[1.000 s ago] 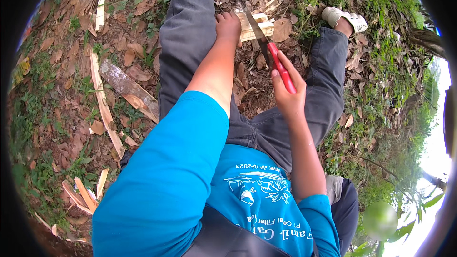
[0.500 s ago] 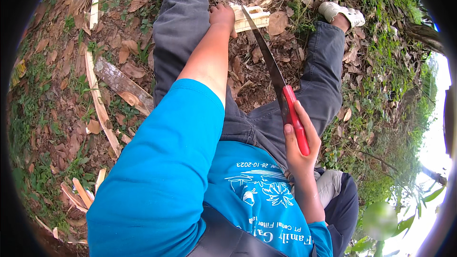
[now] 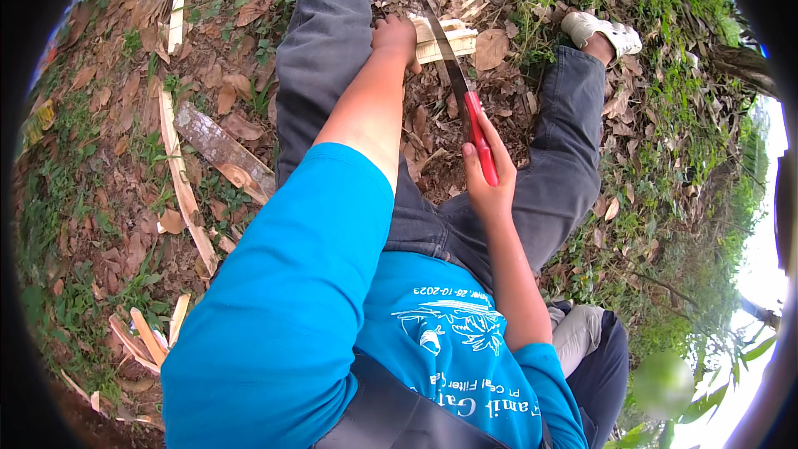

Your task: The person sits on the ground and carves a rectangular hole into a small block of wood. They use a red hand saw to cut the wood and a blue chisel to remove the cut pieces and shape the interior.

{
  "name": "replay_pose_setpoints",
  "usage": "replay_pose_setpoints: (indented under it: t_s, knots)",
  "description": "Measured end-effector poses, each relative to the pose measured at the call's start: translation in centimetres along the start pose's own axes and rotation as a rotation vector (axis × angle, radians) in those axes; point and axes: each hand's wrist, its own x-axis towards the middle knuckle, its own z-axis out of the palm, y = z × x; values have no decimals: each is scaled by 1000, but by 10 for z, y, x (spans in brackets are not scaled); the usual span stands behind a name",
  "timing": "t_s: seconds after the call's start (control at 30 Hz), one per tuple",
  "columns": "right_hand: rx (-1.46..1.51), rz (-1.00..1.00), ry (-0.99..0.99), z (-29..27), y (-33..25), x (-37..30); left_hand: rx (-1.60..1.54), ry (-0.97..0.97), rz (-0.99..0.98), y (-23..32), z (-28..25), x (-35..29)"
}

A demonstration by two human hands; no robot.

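My right hand (image 3: 492, 181) is closed around the red handle of a hand saw (image 3: 453, 68) with a long, dark, slightly curved blade. The blade lies across a bundle of pale split wood pieces (image 3: 459, 45), its tip reaching past their far side. At the left end of that wood, my left hand (image 3: 394, 40) grips it, fingers wrapped over the edge. Whether the teeth are cutting into the wood cannot be made out.
My outstretched legs (image 3: 324, 58) flank the wood on leaf-littered ground. To the left lie long pale wood strips (image 3: 177, 175), a bark-covered slab (image 3: 224, 150) and several split sticks (image 3: 150, 337). A pale clog (image 3: 605, 33) is on my right foot; greenery grows beyond it.
My right hand has pushed the saw forward, away from my body. Its blade now extends farther beyond the wood. My left hand stays on the wood.
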Motion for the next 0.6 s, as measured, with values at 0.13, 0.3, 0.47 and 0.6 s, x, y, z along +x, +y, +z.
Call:
replay_pose_setpoints:
  t_s: [0.13, 0.3, 0.47, 0.6]
  knots:
    - [-106, 42, -50, -32, -54, -53, 13, -32, -4, -8, -2, 8]
    - [-189, 7, -81, -64, -82, -51, 22, 21, -11, -8, 3, 4]
    - [-108, -91, -88, -12, -29, 28, 20, 15, -10, 2, 2, 10]
    - [-63, -39, -65, 5, -23, 22, 2, -14, -7, -9, -5, 4]
